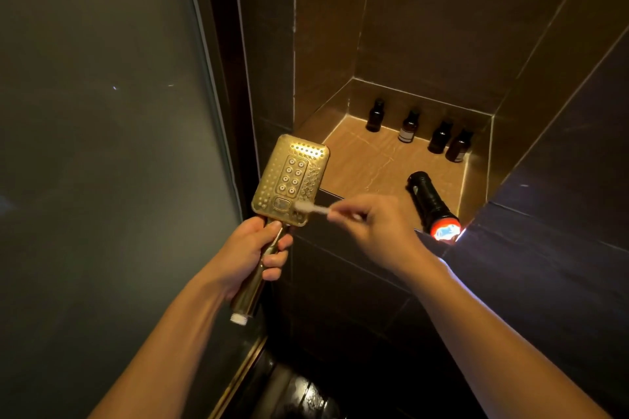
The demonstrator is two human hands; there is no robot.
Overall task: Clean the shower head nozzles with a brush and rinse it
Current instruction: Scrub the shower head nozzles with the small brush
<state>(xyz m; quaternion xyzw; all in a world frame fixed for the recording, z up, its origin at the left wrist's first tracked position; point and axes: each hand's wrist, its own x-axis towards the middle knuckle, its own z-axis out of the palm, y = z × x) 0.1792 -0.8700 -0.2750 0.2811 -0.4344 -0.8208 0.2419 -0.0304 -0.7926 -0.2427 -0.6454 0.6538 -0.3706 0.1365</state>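
Shower head [291, 180]: gold, rectangular, nozzle face turned toward you, held up in front of the left corner of the tiled niche.
Left hand [250, 253]: your fingers wrap its handle; the white threaded end shows below your fist.
Right hand [377, 224]: you pinch a small white brush [315, 208] by its stem.
Bristles: touching the face's lower right edge, beside the square button.
Niche ledge [367, 160]: a lit flashlight [429, 199] lies on it, lens toward you; four dark bottles [410, 126] stand along the back.
Left side: frosted glass panel [102, 112].
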